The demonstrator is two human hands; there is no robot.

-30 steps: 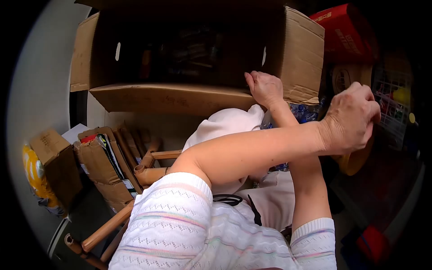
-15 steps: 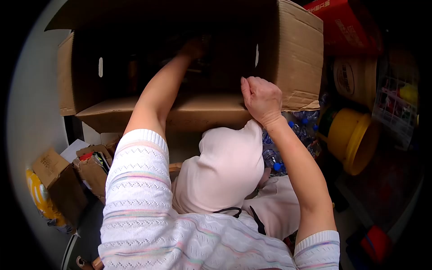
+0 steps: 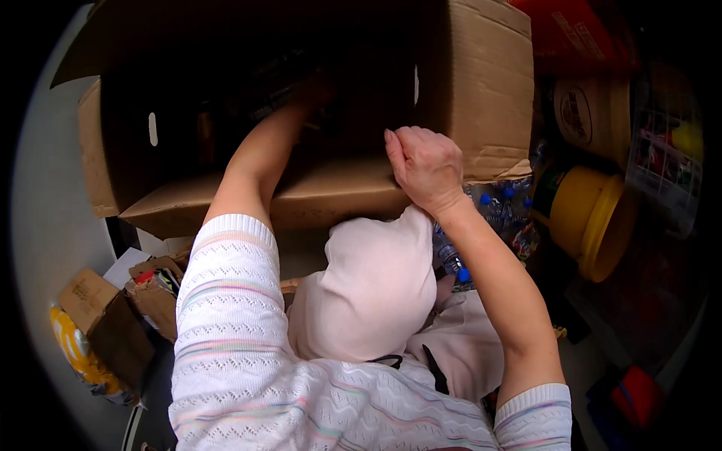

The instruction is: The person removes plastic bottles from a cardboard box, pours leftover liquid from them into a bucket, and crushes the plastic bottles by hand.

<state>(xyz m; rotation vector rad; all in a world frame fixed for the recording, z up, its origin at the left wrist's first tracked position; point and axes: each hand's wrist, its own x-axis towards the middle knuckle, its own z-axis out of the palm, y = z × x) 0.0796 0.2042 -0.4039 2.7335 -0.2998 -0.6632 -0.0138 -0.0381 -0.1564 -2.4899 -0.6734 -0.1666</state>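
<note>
A large open cardboard box (image 3: 492,98) lies in front of me, its opening towards me and its inside very dark. My left hand (image 3: 310,89) reaches deep into it; shadow hides the fingers and anything they may hold. Dim objects near that hand cannot be made out. At the box's front edge, right of centre, my right hand (image 3: 427,167) is closed, knuckles up, over the rim beside the front flap (image 3: 338,197). Its wrist is close to my raised knee in pale trousers (image 3: 368,289).
Plastic bottles with blue caps (image 3: 496,207) lie right of my knee. Further right are a yellow bucket (image 3: 587,218), a clear compartment case (image 3: 665,161) and a red box (image 3: 575,37). Small cartons (image 3: 94,297) and a yellow-and-white package (image 3: 75,346) stand at the left, near a pale wall.
The box and my right hand appear slightly further left in view. My left hand stays inside the box, a little further left and harder to see. My right hand remains closed at the rim.
</note>
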